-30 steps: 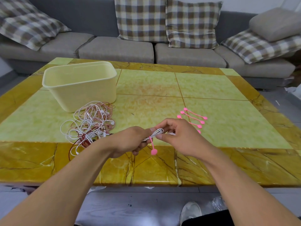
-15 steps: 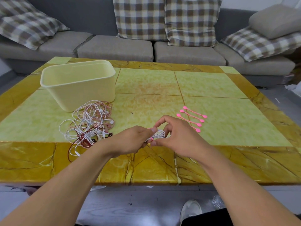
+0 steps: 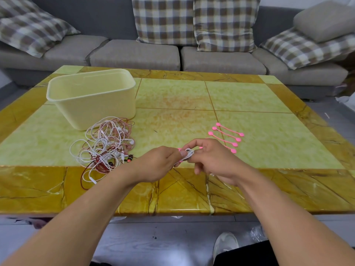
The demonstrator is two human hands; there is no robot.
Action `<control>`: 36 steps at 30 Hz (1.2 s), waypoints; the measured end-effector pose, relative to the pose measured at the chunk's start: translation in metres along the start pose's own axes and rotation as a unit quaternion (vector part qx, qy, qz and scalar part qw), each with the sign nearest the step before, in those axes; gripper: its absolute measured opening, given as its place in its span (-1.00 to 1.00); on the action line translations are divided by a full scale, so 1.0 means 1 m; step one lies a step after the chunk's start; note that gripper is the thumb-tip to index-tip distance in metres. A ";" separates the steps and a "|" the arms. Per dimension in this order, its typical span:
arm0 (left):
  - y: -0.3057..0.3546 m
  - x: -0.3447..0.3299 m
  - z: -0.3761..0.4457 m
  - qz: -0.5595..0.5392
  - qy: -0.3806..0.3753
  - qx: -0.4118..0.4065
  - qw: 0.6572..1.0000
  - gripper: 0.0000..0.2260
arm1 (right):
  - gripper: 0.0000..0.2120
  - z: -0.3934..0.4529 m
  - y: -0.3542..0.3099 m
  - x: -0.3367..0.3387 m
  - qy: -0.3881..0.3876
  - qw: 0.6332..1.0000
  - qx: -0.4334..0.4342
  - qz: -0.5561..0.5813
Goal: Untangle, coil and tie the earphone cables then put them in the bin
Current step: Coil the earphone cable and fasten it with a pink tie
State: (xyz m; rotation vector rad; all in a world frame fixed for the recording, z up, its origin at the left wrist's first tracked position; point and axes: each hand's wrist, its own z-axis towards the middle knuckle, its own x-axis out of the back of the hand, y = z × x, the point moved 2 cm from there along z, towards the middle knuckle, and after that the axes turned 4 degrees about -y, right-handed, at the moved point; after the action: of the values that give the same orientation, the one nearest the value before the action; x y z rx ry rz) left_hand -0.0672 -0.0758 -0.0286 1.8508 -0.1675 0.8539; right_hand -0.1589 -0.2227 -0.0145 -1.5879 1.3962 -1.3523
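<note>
A small coiled white earphone cable (image 3: 188, 154) sits between both hands above the table's near edge. My left hand (image 3: 159, 163) grips one end of the coil. My right hand (image 3: 211, 160) pinches the other end, with a pink tie (image 3: 180, 150) wrapped around the coil and mostly hidden by fingers. A tangled heap of white, pink and dark red earphone cables (image 3: 106, 144) lies on the table to the left. Behind the heap stands the pale yellow bin (image 3: 92, 98), open at the top.
Several spare pink ties (image 3: 227, 136) lie in a row on the yellow-green marble table (image 3: 172, 96) right of my hands. A grey sofa (image 3: 134, 54) with checked cushions runs behind the table. A white shoe (image 3: 225, 244) shows on the floor below.
The pink tie hung loose below the coil a second ago. It is now drawn up around the coil, and my right hand's fingers have shifted closer over it.
</note>
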 end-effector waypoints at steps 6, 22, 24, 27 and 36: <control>-0.002 0.002 0.001 0.040 0.039 -0.018 0.998 -0.61 | -0.72 0.006 -0.001 0.003 -0.036 0.983 -0.016 0.178; -0.001 -0.001 -0.003 -0.046 0.028 0.024 0.998 -0.62 | -0.83 0.014 0.003 -0.002 0.033 0.992 0.022 0.124; 0.000 -0.001 -0.003 -0.078 0.035 0.030 0.996 -0.60 | -0.89 0.014 0.002 -0.002 0.039 0.991 0.024 0.122; 0.000 -0.003 -0.003 -0.140 0.054 0.029 0.988 -0.58 | -0.91 0.015 0.003 -0.001 0.051 0.987 0.031 0.150; 0.007 -0.020 -0.003 -0.215 0.201 0.034 0.955 -0.59 | -0.81 0.020 0.000 0.005 0.014 0.976 0.001 0.219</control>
State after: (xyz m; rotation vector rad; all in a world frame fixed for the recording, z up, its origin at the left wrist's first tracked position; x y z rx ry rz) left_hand -0.0868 -0.0817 -0.0349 1.6470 0.5085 0.9085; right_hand -0.1403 -0.2303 -0.0185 -1.1685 1.6420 -1.1096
